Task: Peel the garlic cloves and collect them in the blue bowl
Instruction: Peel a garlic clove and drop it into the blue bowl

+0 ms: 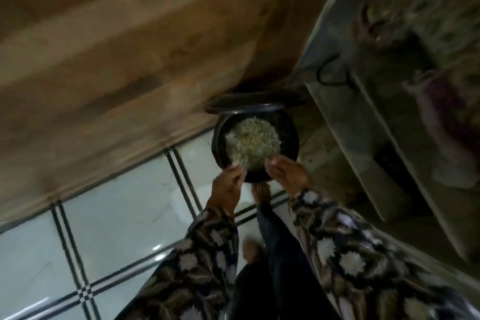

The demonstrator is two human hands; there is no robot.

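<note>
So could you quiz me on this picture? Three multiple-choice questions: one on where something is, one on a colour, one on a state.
1. Where are the person's two hands?
A) at the near rim of the dark container
B) flat on the floor
C) in pockets

2. What colour are the floor tiles?
A) red
B) green
C) whitish, with dark lines between them

3. How is the dark container?
A) closed tight
B) open, with stuff inside
C) tipped over and empty

Answers:
1 A: the left hand and right hand are both at its near rim.
2 C: the tiles look pale and glossy.
3 B: the lid sits off behind it, and pale scraps show inside.
</note>
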